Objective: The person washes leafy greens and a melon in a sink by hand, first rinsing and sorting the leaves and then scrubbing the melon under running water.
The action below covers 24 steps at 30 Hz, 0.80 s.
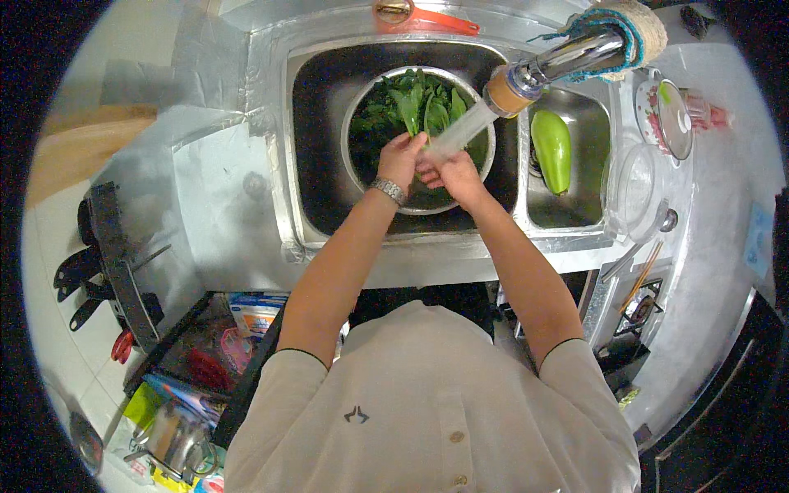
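Both hands are over a round metal basin (491, 154) in the larger sink bowl (317, 80). My left hand (399, 159), with a metal-band watch (389, 191) on its wrist, pinches the stem end of leafy greens (410, 110). My right hand (453, 175) is close beside it under the running water (456, 134), its fingers curled; the stream blurs what they touch. Water falls from a chrome faucet (524, 80) with an orange-brown collar. More dark green leaves (373, 111) lie in the basin.
A long light-green gourd or eggplant (552, 151) lies in the smaller sink bowl. A red-handled peeler or similar tool (441, 23) is behind the sink. At right are a lidded floral pot (650, 117), a clear bowl (635, 188), chopsticks (641, 277) and a gas burner (643, 308). Black-handled utensils (80, 271) hang left.
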Available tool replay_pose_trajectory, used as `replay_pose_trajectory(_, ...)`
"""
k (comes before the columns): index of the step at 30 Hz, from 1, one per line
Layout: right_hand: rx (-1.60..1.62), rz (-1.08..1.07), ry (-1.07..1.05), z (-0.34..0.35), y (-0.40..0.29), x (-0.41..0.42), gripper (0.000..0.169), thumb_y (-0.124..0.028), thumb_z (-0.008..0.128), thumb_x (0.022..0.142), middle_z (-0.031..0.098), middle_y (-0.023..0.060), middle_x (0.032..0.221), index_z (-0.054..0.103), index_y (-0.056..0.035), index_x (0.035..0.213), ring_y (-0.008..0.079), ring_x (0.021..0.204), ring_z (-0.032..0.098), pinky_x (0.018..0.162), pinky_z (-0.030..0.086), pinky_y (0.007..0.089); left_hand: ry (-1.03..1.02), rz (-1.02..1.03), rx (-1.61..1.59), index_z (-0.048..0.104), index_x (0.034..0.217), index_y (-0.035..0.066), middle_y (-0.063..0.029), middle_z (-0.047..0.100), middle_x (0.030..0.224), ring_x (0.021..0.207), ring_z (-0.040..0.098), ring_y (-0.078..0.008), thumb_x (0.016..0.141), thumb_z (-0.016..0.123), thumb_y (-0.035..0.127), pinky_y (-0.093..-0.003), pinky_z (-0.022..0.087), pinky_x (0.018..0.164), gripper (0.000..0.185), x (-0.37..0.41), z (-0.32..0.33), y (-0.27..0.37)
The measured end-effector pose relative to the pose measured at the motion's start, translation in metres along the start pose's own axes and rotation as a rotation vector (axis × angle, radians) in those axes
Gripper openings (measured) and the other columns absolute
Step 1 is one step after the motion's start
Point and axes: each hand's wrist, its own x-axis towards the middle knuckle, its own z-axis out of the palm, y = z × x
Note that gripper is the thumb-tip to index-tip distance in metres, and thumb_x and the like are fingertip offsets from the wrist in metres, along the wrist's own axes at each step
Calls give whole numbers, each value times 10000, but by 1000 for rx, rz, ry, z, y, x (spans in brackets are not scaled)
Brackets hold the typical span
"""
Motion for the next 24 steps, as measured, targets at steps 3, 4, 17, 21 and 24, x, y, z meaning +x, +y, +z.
replay_pose_trajectory(3, 117, 32, 15, 12, -4, -1, 337, -266, 523, 907, 651, 116, 933, 577, -5, 1112, 187, 748, 641, 615, 529, 292, -22, 80, 10, 647, 979, 23, -40, 647, 884, 674, 579, -117, 852, 656, 226, -265, 478, 584, 240, -1, -10, -1)
replay_pose_trajectory(4, 126, 18, 29, 16, -5, -2, 342, -269, 514, 909, 650, 118, 937, 572, -6, 1121, 188, 751, 643, 616, 531, 294, -25, 61, -23, 650, 968, 28, -40, 649, 875, 673, 579, -119, 853, 657, 235, -264, 479, 572, 237, -1, -13, -1)
replay_pose_trajectory(17, 101, -281, 243, 18, 11, 6, 309, -37, 413, 848, 643, 113, 820, 563, -34, 1118, 164, 616, 614, 516, 502, 287, -3, 52, -95, 622, 1028, 63, -16, 564, 699, 497, 446, -95, 903, 599, 270, -258, 310, 370, 243, 9, 10, -12)
replay_pose_trajectory(21, 22, -231, 180, 7, 30, 22, 335, -40, 407, 838, 658, 137, 882, 556, 6, 1134, 192, 665, 641, 554, 525, 303, -5, 12, -95, 604, 1019, 36, -49, 622, 786, 558, 543, -126, 907, 585, 280, -251, 423, 425, 269, 2, 13, -3)
replay_pose_trajectory(24, 155, -147, 96, 14, 18, 12, 359, -115, 390, 867, 656, 149, 977, 538, 30, 1161, 239, 760, 661, 645, 549, 324, 1, -55, -72, 601, 1002, 32, -59, 626, 908, 707, 572, -129, 875, 634, 296, -291, 482, 545, 295, 20, -5, -13)
